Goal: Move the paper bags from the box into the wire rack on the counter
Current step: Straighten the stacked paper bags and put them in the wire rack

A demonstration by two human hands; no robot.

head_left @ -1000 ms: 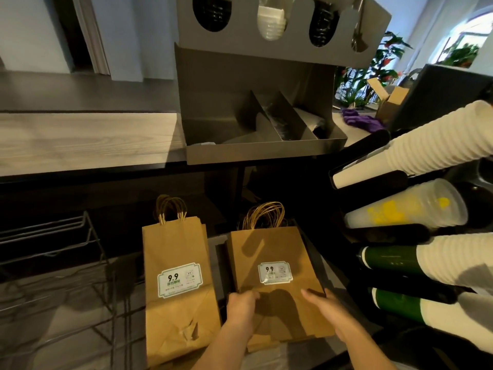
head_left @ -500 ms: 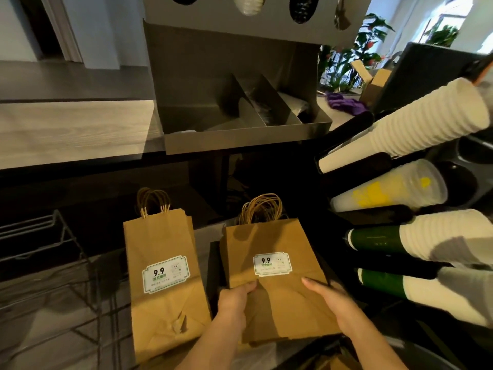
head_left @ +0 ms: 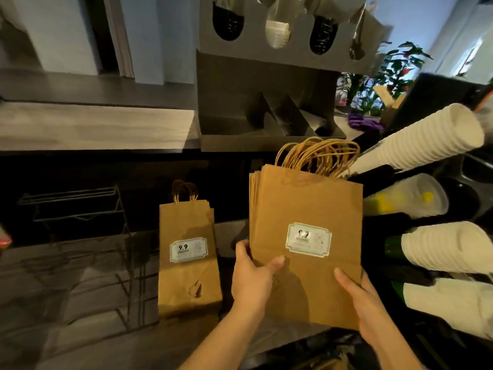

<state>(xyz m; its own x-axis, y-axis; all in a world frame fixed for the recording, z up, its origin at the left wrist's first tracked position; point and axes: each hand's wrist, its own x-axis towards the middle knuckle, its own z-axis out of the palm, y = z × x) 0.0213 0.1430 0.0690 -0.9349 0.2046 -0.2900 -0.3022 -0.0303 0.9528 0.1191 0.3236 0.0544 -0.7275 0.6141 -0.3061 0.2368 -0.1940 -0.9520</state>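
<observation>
**Both hands hold a stack of paper bags by its lower corners**

A stack of brown paper bags (head_left: 306, 209) is held upright over the right end of the tabletop (head_left: 80, 303), twine handles up and label toward the camera. The left hand (head_left: 250, 281) clamps its lower left edge, thumb on the front and fingers (head_left: 241, 249) curled behind. The right hand (head_left: 360, 303) grips the lower right corner with its thumb on the front, the rest hidden behind the paper. A second bag stack (head_left: 188, 263) sits mid-tabletop, between the held stack and the wire rack (head_left: 77, 206) at the left end. White cup stacks (head_left: 416, 140) jut in along the right edge.
</observation>
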